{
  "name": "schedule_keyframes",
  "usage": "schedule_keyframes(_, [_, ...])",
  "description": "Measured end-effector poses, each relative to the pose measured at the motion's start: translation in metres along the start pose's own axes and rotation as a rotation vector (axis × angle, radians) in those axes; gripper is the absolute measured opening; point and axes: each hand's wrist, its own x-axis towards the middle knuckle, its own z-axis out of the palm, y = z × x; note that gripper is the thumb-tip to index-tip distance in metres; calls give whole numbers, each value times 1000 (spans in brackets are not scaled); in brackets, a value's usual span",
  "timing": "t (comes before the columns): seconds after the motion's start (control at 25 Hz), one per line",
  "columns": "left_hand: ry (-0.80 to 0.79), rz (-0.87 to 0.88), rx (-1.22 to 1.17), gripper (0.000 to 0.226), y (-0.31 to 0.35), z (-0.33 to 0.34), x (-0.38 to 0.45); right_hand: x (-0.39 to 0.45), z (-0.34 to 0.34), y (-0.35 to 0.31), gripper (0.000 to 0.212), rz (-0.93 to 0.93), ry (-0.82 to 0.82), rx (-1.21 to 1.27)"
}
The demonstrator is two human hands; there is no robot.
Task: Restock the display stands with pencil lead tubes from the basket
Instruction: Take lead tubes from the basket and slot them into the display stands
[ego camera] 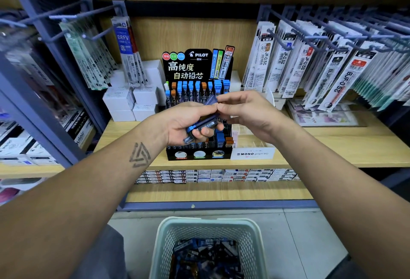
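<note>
Lead tubes (200, 127) sit bundled in my left hand (188, 123), fingers curled round them, above the Pilot stand (197, 105). My right hand (244, 112) pinches one tube (210, 100) by its end. They look light, rigid and slick, so I'd grip the flat sides near the cap.

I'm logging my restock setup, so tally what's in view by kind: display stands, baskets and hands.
Display stands: 2, the black PILOT stand and the clear MONO stand
Baskets: 1, the basket on the floor
Hands: 2, the left hand and the right hand, both on lead tubes
Total: 5
</note>
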Motion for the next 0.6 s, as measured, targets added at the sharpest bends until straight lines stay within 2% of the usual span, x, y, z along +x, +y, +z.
schedule_keyframes(0.16, [-37, 10, 20, 37, 0, -3, -2, 1, -2, -1, 21, 8, 3, 114])
schedule_keyframes(0.24, [-19, 7, 41, 39, 1, -6, -1, 3, -7, -2, 19, -9, 49, 83])
schedule_keyframes(0.44, [48, -2, 53, 26, 3, -14, -1, 3, -15, -5, 19, -6, 168, 122])
schedule_keyframes(0.6, [61, -7, 56, 24, 3, -14, 0, 4, -14, -3, 19, -13, 174, 241])
